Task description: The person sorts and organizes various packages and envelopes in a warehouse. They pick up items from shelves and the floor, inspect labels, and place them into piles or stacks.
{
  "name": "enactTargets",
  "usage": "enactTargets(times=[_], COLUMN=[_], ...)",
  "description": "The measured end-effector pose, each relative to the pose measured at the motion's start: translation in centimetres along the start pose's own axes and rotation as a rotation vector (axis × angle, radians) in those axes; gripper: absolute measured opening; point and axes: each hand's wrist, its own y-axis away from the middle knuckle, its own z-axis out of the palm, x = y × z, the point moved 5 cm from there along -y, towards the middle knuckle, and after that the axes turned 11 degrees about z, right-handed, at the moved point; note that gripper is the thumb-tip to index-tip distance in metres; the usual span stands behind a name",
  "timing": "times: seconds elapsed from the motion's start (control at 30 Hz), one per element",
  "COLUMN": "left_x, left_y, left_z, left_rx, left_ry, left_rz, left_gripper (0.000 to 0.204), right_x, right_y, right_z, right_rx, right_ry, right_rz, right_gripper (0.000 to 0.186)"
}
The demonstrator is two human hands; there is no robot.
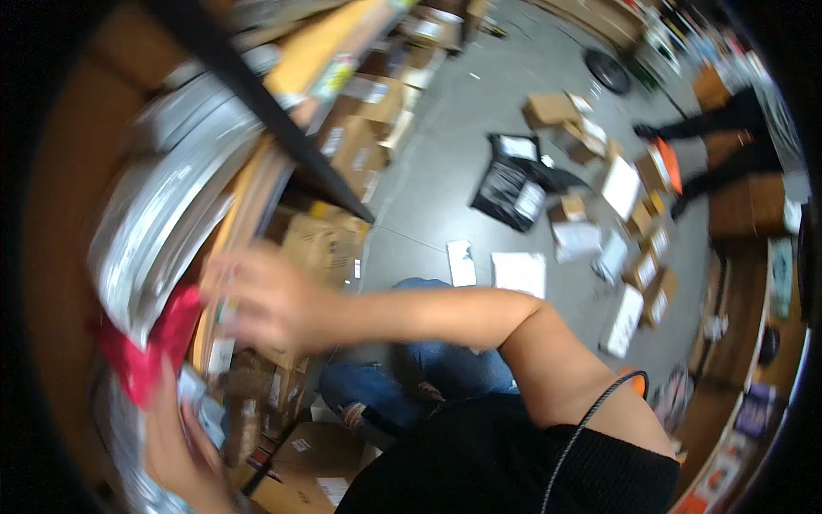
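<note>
On the shelf at the left, a glossy pink-red package (pixel 128 355) sticks out beneath a stack of silvery-grey plastic mailers (pixel 184 201). My left hand (pixel 184 450) is at the lower left, fingers stretched upward against the pink-red package and the thumb standing apart. Motion smears my right hand (pixel 278 300), which reaches across to the shelf's wooden edge (pixel 224 257). Its fingertips come close to the package's right side; whether they touch or grip it is unclear. More silvery wrapping (pixel 124 437) lies beside my left hand.
A dark metal post (pixel 274 120) slants in front of the shelf. Cardboard boxes (pixel 321 248) fill the lower shelf. Parcels, including a black plastic mailer (pixel 509 184), lie scattered over the grey floor (pixel 419 197). Another person's legs (pixel 728 146) stand at the far right, near more shelving.
</note>
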Motion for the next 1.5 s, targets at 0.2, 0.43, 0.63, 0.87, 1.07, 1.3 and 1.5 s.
enactTargets(times=[0.2,0.43,0.63,0.87,1.07,1.3,1.5], left_x=[6.4,16.1,23.4,34.9,42.4,48.7,52.6], left_y=[-2.5,-3.2,-0.1,-0.7,-5.5,-6.7,-5.1], left_z=[4.0,11.0,9.7,-3.2,-2.0,7.1,7.6], left_rx=[0.557,-0.048,-0.611,-1.887,-1.576,-1.338,-1.373], left_ry=[1.497,1.06,1.396,1.869,2.384,1.101,0.57], left_rz=[-0.319,-0.483,-0.754,-0.859,-1.566,0.187,0.671], left_gripper=[0.033,0.031,0.047,0.062,0.043,0.055,0.05], right_x=[-2.4,-6.9,-15.6,-30.0,-35.5,-26.9,-29.5], right_y=[14.9,18.8,22.7,27.4,26.8,44.4,53.2], right_z=[2.1,-4.6,-6.6,-21.0,-29.2,-46.8,-51.2], right_rx=[-0.608,0.396,0.762,1.145,0.615,0.271,0.124], right_ry=[-0.654,-1.865,-0.603,0.133,0.716,0.524,0.471], right_rz=[0.656,1.12,1.303,1.2,0.811,1.539,2.074], right_gripper=[0.048,0.059,0.035,0.023,0.029,0.021,0.038])
